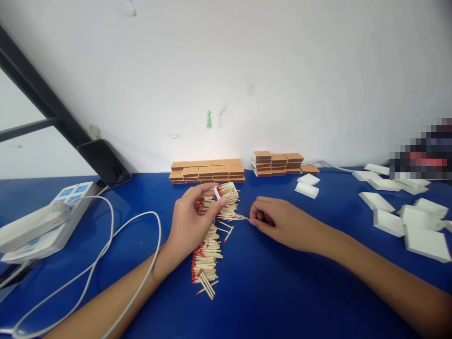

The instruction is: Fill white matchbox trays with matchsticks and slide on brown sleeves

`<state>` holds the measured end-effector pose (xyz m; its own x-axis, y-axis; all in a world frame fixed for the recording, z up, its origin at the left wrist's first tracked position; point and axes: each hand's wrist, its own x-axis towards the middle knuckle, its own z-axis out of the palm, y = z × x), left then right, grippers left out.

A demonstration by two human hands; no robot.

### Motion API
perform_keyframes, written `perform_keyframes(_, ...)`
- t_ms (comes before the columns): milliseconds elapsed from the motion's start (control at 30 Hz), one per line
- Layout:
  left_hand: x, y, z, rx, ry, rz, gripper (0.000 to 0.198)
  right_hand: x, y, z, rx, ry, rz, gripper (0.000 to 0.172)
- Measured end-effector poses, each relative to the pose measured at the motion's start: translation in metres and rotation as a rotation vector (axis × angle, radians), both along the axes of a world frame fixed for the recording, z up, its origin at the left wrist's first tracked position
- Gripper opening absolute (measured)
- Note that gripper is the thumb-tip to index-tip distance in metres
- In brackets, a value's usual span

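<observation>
My left hand [192, 219] is curled around a small white matchbox tray [226, 193] stuffed with red-tipped matches, held just above the blue table [289, 292]. A long heap of loose matches [206, 256] lies on the table under and in front of that hand. My right hand [277, 219] rests on the table to the right of the heap. Its fingertips pinch the end of a single match [242, 217] lying at the edge of the pile.
Two stacks of orange matchbox sleeves [208, 170] [277, 163] line the white wall. Several white empty trays [388, 221] lie scattered at the right, two more [307, 186] nearer the middle. A power strip [67, 207], white cables [116, 249] and a dark phone [104, 162] occupy the left.
</observation>
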<state>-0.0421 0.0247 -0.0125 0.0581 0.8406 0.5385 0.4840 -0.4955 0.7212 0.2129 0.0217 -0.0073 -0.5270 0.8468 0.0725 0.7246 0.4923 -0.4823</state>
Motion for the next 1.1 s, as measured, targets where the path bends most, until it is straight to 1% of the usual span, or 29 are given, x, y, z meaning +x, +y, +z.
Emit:
perform_keyframes(133, 0.0, 0.0, -0.002, 0.011, -0.004, -0.003, 0.034, -0.007, -0.003, -0.001, 0.02, 0.016, -0.007, 0.002)
perform_keyframes(367, 0.001, 0.0, -0.002, 0.018, 0.009, -0.007, 0.035, -0.01, -0.003, -0.006, 0.01, 0.028, -0.014, 0.01)
perform_keyframes(567, 0.001, -0.001, 0.0, 0.011, 0.019, -0.006, 0.035, -0.009, -0.004, -0.004, 0.012, 0.012, -0.013, 0.012)
perform_keyframes(633, 0.001, 0.0, 0.0, 0.006, 0.026, -0.005, 0.035, -0.005, -0.002, -0.002, 0.037, 0.017, -0.01, 0.013)
perform_keyframes(800, -0.001, 0.0, -0.001, -0.01, 0.066, 0.006, 0.036, 0.01, 0.004, 0.007, 0.157, 0.043, -0.046, 0.017)
perform_keyframes(967, -0.001, -0.001, -0.003, -0.027, 0.094, -0.025, 0.035, 0.018, 0.007, 0.018, 0.223, 0.156, -0.105, 0.019)
perform_keyframes(1100, 0.002, -0.005, -0.001, -0.037, 0.094, -0.1, 0.032, 0.011, 0.002, 0.022, 0.158, 0.314, -0.174, 0.021)
